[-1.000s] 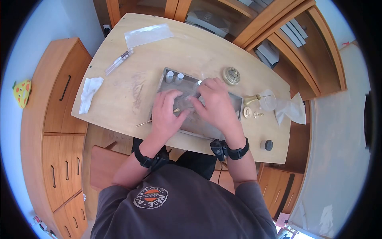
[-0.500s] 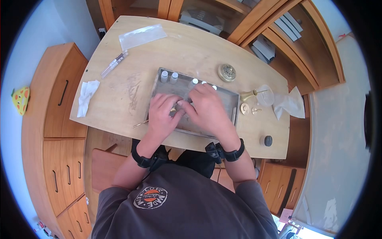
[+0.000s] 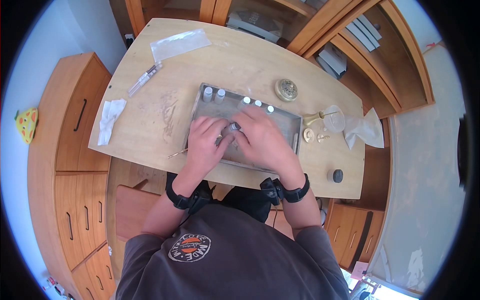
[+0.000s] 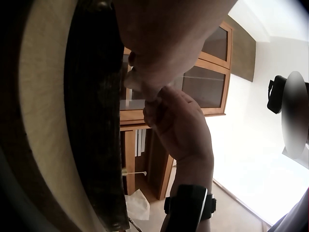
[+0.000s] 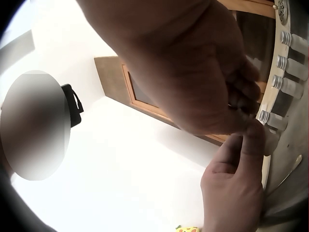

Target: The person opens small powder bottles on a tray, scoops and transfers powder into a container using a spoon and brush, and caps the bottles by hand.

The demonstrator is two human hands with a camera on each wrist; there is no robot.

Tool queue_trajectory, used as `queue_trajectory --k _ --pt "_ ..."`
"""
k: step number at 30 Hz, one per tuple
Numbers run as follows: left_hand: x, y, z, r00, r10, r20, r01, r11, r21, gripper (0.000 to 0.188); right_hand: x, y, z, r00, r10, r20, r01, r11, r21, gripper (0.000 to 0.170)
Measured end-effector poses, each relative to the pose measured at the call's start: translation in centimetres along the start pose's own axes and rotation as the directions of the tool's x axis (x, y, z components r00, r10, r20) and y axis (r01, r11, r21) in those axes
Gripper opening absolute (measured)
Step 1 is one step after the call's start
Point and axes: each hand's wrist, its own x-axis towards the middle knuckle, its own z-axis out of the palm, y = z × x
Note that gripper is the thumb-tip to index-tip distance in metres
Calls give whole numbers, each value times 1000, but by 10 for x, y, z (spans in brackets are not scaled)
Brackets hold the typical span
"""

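Now left hand (image 3: pixel 202 144), right hand (image 3: pixel 266 140), both pinching a bottle (image 3: pixel 230 128) (more exposed than before)

Legible text is recorded on the shirt (image 3: pixel 225 265), within its round print (image 3: pixel 189 247): the words "MADE", "WITH" and "LOVE", in pale capitals, run around a dark ring and are separated by dots. Smaller lettering across the orange centre of the print is too small to read. Marks on the dark book (image 3: pixel 256 24) behind the cabinet glass are likewise illegible.
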Motion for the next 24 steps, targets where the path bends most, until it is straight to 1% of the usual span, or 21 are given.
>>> queue_trajectory --k 1,2,3,4,5,7,8,10,11,12,13,14,16,17,19,20,22,24 --pt "0 0 0 1000 1 11 -1 1000 3 27 0 0 1 984 -108 -144 114 993 32 18" --pt "1 0 0 1000 2 22 -2 1000 6 27 0 -1 -1 984 -107 -144 113 993 32 18" --pt "1 0 0 1000 2 24 -2 1000 6 27 1 -5 -6 999 54 -8 -54 999 0 16" --pt "1 0 1 1000 7 15 -7 1000 2 27 1 -7 -8 968 219 122 -214 975 -54 15" --pt "1 1 1 1000 11 5 -11 1000 -2 27 -1 -4 -7 968 221 121 -216 975 -54 15" --pt "1 1 2 1000 8 11 -8 1000 4 26 -2 3 -4 994 52 98 -47 998 -47 16" --pt "1 1 2 1000 2 15 -2 1000 10 26 -2 2 -4 994 52 100 -48 998 -46 16" --pt "1 1 1 1000 -2 23 2 1000 3 26 -2 1 -1 991 -60 -122 63 998 15 17" --pt "2 1 1 1000 -3 31 3 1000 -5 26 -2 0 -3 991 -57 -122 60 998 16 17" --pt "2 1 0 999 -3 33 3 1000 -6 26 -1 -3 -7 998 60 0 -60 998 10 16" --pt "2 1 0 999 7 44 -7 1000 2 26 -1 -5 -9 977 177 119 -177 984 -10 16" --pt "2 1 -1 998 18 55 -19 1000 11 27 -2 -3 -7 977 179 118 -179 984 -9 16" --pt "3 2 0 998 22 55 -22 1000 1 27 -4 4 -2 985 105 140 -101 994 -34 14" --pt "3 2 0 998 23 54 -23 1000 -8 27 -4 4 -3 984 104 142 -100 994 -32 14" --pt "2 2 0 998 16 59 -15 1000 -9 27 -6 3 -4 997 8 72 -5 999 -33 14" --pt "2 2 0 998 13 63 -12 1000 -13 26 -7 3 -4 997 10 72 -8 999 -31 14" --pt "1 0 2 997 20 68 -20 1000 -5 27 -9 5 -4 998 -25 59 29 997 -75 20" --pt "0 -1 3 997 26 73 -26 1000 2 27 -12 6 -6 998 -45 40 48 996 -79 21"
